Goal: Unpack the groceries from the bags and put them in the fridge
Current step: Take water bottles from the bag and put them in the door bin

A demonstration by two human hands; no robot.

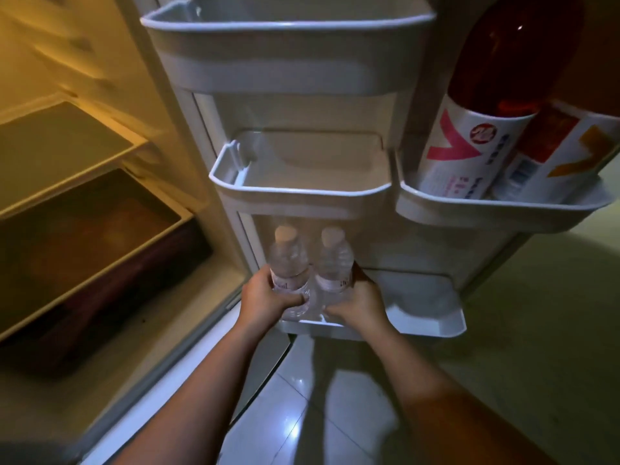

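The fridge stands open, and its door faces me with white shelves. Two small clear water bottles with white caps stand upright side by side at the left end of the lowest door shelf [432,317]. My left hand [265,297] is wrapped around the left water bottle [288,260]. The right water bottle [333,260] is gripped by my right hand [357,303]. Both bottle bases sit low in the shelf, hidden by my fingers.
A big red drink bottle [476,129] and an orange one [553,152] lean in the right-hand door shelf [503,213]. Two other door shelves [295,193] hold nothing. At left, a glass shelf [60,146] and a dark drawer [94,243]. Tiled floor lies below.
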